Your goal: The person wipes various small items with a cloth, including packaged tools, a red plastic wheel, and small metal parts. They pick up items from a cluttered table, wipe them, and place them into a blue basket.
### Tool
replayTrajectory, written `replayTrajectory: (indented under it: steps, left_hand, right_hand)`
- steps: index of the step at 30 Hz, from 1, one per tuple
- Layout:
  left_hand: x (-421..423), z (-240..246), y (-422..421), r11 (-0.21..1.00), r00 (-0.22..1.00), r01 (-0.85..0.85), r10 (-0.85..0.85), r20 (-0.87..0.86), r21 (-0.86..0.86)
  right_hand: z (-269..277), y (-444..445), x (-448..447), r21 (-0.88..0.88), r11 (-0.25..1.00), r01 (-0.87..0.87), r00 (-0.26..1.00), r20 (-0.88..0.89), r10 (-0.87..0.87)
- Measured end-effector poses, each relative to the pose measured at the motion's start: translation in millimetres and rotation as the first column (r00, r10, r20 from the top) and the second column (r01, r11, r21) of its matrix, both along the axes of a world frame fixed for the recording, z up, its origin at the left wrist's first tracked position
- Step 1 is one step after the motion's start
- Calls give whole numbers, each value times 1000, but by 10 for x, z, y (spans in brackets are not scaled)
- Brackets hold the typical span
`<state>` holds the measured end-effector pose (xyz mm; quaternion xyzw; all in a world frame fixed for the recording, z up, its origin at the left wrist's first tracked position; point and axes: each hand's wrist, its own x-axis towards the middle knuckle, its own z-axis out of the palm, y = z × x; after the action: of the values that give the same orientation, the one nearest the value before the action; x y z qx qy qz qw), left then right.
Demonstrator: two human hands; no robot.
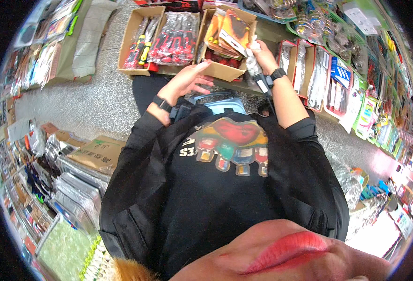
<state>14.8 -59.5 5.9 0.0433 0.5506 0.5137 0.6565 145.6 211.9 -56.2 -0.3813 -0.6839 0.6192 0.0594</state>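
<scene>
My left hand (pixel 188 79) is held palm inward with its fingers apart, holding nothing, in front of the cardboard boxes. My right hand (pixel 262 54) is at the right side of an open cardboard box (pixel 227 72). Its fingers are against a white, plastic-wrapped item (pixel 252 63); whether they grip it cannot be told. Orange and black carded packages (pixel 234 30) stand tilted in that box, close to the right fingertips. Farther left, a second cardboard box (pixel 134 72) holds plastic-wrapped red and black handled tools (pixel 174 38) and yellow and black handles (pixel 145 52).
A light blue plastic stool (pixel 222 105) stands between me and the boxes. On the right are narrow boxes of wrapped goods (pixel 301 66) and green baskets (pixel 347 52). Behind on the left lie a brown carton (pixel 97 154) and stacked wrapped trays (pixel 76 196). Speckled floor (pixel 111 102) shows at left.
</scene>
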Motion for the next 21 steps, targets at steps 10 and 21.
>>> replayTrajectory:
  steps: [10,21]
  left_hand:
    - [216,-3,250,956,958,-285,286,9,-64]
    - [-447,654,30,971,840,-219,236,-488,92]
  right_hand:
    - [568,-204,8,515,850,-112,989,143,43]
    - [1296,-675,12,438,890,125,964,-264,-6]
